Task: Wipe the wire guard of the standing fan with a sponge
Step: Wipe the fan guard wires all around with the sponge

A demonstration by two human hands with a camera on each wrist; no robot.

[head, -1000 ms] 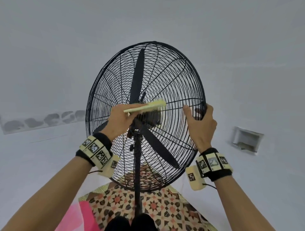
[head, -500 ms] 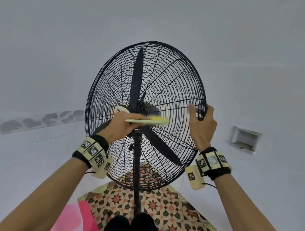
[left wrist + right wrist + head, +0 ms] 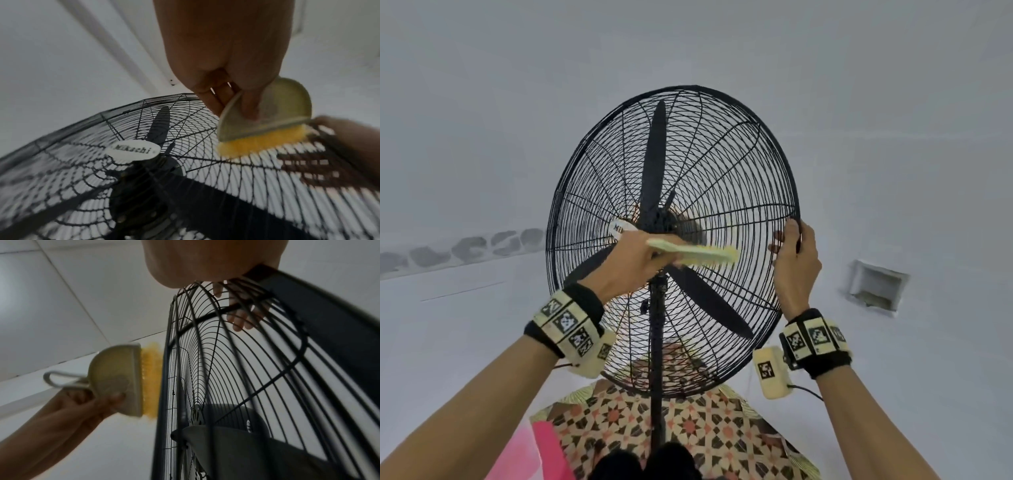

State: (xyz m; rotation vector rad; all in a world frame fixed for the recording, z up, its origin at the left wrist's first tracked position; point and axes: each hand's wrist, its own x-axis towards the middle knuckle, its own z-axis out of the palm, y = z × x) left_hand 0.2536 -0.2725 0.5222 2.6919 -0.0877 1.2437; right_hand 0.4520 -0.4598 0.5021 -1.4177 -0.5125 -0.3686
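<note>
The standing fan's black wire guard [image 3: 722,154] fills the middle of the head view, with black blades behind it. My left hand [image 3: 635,262] grips a sponge [image 3: 698,255] with a pale holder and a yellow pad. The pad lies flat against the front wires just right of the hub. In the left wrist view my left hand [image 3: 226,56] pinches the sponge holder [image 3: 265,110], its yellow pad on the guard [image 3: 236,170]. My right hand [image 3: 796,260] grips the guard's right rim. In the right wrist view its fingers [image 3: 240,318] curl behind the wires [image 3: 226,369], and the sponge [image 3: 123,379] shows at left.
The fan's black pole [image 3: 655,359] runs down to a patterned mat [image 3: 688,428] on the floor, with something pink [image 3: 534,452] at its left. A white "Mikachi" badge [image 3: 133,150] marks the hub. White walls surround the fan; a small recess [image 3: 876,287] sits low at right.
My left hand has drawn the sponge down the guard and slightly right, from above the hub to just below it. My right hand has stayed on the rim.
</note>
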